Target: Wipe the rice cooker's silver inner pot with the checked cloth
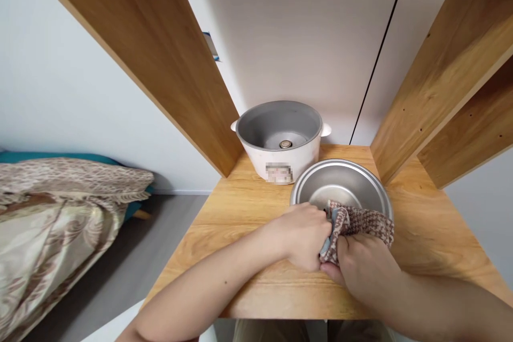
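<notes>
Bed: a patterned blanket point(60, 208) lies heaped at the lower left of the frame.
Shelf: a wooden shelf point(248, 208) fills the centre and lower middle.
Cooker: a white cooker body point(282, 141), open and lidless, stands at the centre, toward the back.
Pot: a metal inner pot point(340, 184) sits right of centre, just in front of the cooker.
Cloth: a brown checked cloth point(363, 222) drapes over the pot's near rim.
Left hand: the left hand point(302, 235) is closed on the cloth's end.
Right hand: the right hand point(366, 267) is gripping the same cloth from below.

The near metal bowl point(340, 184) has a dull brushed sheen; a woven checked cloth point(363, 222) lies over its rim. The worktop point(248, 208) is smooth grained wood. The far cooker body point(280, 163) looks like glossy white plastic.
</notes>
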`<move>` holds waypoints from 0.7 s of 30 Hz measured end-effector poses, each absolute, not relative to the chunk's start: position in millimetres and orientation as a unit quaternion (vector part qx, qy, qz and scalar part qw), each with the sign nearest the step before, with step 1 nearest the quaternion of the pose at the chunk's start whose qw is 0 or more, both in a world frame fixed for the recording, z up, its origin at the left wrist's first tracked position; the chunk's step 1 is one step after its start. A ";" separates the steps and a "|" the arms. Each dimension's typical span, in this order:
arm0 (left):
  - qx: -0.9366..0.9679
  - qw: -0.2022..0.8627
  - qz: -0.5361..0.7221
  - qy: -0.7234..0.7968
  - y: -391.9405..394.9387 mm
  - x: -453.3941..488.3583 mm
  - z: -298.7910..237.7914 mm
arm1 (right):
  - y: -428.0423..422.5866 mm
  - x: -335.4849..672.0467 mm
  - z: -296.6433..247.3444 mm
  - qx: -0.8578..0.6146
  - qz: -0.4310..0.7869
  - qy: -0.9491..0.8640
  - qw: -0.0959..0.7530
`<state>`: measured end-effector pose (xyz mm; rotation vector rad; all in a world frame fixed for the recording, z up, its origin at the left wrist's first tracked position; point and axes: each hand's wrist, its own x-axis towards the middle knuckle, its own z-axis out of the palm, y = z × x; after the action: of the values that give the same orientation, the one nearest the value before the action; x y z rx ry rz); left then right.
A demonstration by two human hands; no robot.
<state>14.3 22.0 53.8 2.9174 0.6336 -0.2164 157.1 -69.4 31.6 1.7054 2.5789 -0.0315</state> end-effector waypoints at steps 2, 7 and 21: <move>0.970 0.074 -0.081 0.215 22.3 14.9 54.7 | -71.9 153.0 29.6 0.570 -0.006 0.822 0.011; 0.969 0.074 -0.095 0.214 25.0 13.9 57.9 | -64.1 170.6 35.7 0.501 -0.027 0.864 0.038; 0.968 0.079 -0.100 0.215 24.9 14.9 58.1 | -67.0 162.5 35.1 0.525 -0.028 0.850 0.034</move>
<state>14.9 24.9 58.1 2.8980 0.6441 -0.2989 162.5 -67.0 35.1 1.6149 2.6141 -0.0870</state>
